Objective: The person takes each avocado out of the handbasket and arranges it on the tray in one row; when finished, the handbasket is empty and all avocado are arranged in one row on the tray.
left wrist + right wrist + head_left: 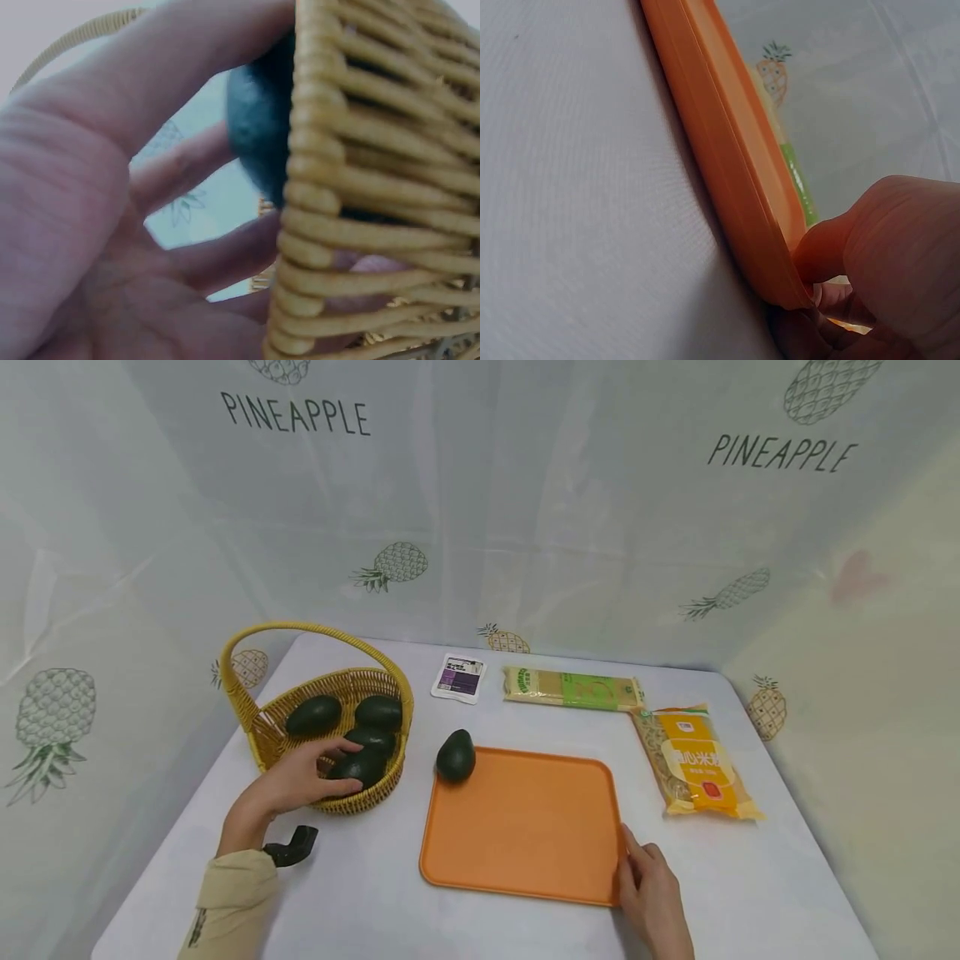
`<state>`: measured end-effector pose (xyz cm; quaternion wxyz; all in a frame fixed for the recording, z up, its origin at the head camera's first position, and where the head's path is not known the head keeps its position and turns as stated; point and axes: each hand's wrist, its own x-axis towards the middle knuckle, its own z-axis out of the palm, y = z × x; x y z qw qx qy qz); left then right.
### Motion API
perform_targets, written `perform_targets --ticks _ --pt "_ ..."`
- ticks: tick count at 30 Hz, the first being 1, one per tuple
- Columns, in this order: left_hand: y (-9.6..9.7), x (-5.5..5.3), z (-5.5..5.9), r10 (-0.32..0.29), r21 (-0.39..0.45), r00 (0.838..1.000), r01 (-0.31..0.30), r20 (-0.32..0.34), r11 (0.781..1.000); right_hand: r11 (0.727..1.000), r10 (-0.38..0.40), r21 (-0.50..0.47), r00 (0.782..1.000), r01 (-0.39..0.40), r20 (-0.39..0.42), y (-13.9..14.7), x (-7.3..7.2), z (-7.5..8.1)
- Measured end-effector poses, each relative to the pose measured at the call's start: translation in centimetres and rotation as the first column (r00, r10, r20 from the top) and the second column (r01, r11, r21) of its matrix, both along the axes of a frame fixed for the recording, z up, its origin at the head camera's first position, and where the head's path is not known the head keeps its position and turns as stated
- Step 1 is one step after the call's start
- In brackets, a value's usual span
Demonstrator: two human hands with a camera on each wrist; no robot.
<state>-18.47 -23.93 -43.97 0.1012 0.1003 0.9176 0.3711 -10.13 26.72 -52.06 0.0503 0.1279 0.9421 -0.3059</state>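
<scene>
My left hand (300,777) reaches over the near rim of a yellow wicker basket (348,805) and holds a dark green avocado (358,768) between thumb and fingers. In the left wrist view the woven basket wall (390,180) hides part of that avocado (255,112) and the fingertips. Several more avocados lie in the basket around it. One avocado (456,757) sits at the far left corner of an orange tray (525,827). Along the tray's right edge, near the front corner, my right hand (651,893) pinches the rim, thumb on the inner side in the right wrist view.
Behind the tray lie a purple-and-white packet (459,678) and a long noodle pack (570,689) with a green label. A yellow-orange food bag (697,762) lies to the right. The basket's tall handle (322,628) arches over it. A pineapple-print curtain (525,527) stands behind the table.
</scene>
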Motion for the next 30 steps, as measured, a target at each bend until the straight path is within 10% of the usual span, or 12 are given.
perform_targets --ticks 11,30 --pt "1.3 1.2 0.3 0.276 0.045 0.961 -0.276 0.019 0.96 1.0 0.019 -0.001 1.0 -0.019 -0.018 0.2 0.1 0.0" --pt "2.5 1.7 0.2 0.364 0.045 0.931 -0.363 -0.015 0.931 1.0 0.02 -0.008 1.0 -0.02 -0.018 0.2 0.1 0.1"
